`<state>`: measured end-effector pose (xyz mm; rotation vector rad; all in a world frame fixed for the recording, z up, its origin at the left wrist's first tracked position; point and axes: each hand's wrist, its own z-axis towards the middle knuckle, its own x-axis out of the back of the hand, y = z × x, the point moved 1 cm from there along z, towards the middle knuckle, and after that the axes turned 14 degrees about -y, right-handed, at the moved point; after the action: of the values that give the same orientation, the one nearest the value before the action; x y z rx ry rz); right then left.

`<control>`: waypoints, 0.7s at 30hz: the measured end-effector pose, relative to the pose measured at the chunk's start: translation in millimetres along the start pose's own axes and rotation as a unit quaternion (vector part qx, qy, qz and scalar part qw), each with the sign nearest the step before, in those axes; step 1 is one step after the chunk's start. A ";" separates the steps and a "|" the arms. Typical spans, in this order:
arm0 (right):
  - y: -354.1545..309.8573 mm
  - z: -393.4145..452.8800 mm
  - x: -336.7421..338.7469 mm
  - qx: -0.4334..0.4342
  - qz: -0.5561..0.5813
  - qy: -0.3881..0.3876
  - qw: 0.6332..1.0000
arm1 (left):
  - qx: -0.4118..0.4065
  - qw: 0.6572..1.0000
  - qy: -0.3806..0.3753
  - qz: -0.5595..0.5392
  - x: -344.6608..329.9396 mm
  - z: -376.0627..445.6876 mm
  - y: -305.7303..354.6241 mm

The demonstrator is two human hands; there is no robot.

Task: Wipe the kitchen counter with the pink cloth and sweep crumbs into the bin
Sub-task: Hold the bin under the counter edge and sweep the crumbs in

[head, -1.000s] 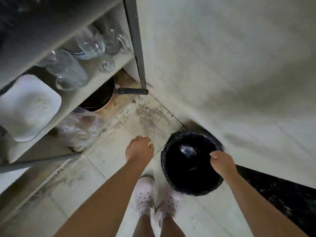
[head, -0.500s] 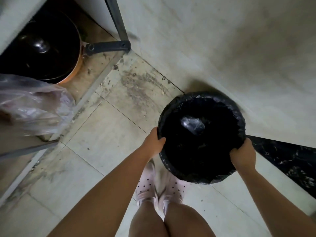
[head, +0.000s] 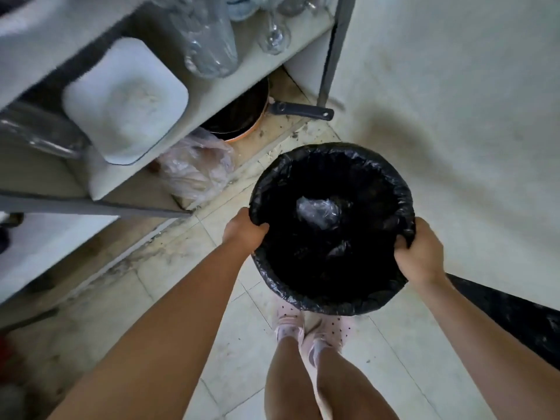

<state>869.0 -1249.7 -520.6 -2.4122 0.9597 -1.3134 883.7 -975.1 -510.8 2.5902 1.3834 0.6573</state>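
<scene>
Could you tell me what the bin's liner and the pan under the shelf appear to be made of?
The bin liner looks like thin black plastic film: glossy, wrinkled, gathered over the rim. The pan seems metal with a copper-coloured outside, dark inside, perhaps non-stick, and a matte black handle.

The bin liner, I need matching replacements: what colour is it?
Black, glossy and crinkled, folded over the bin rim; the head view shows it.

Your left hand (head: 244,230) grips the bin (head: 330,304) rim at its left, your right hand (head: 419,256) at its right. Crumpled wrap (head: 318,211) lies in the bin. Far left: shelf rack (head: 212,95), pan (head: 242,116) under it, plastic bag (head: 197,168) near the pan. Your feet (head: 309,328) stand near-side of the bin.
</scene>
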 end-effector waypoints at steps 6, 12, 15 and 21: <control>-109.9 -22.0 16.4 0.099 -0.042 -0.038 0.994 | 0.004 0.980 0.083 -0.179 68.1 -73.7 -39.2; -220.5 -50.2 29.4 0.185 -0.110 -0.036 0.976 | 0.005 0.923 0.078 -0.378 131.5 -143.5 -79.9; -275.6 -66.8 35.0 0.273 -0.147 0.021 0.951 | 0.009 0.897 0.082 -0.435 158.1 -169.0 -98.0; -416.9 -95.1 52.2 0.480 -0.129 0.133 0.858 | 0.009 0.887 0.054 -0.458 192.8 -199.6 -128.7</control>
<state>993.3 -957.3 -229.7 -1.6070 -0.0627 -1.6896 792.5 -761.4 -311.7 1.5739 2.3466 0.5968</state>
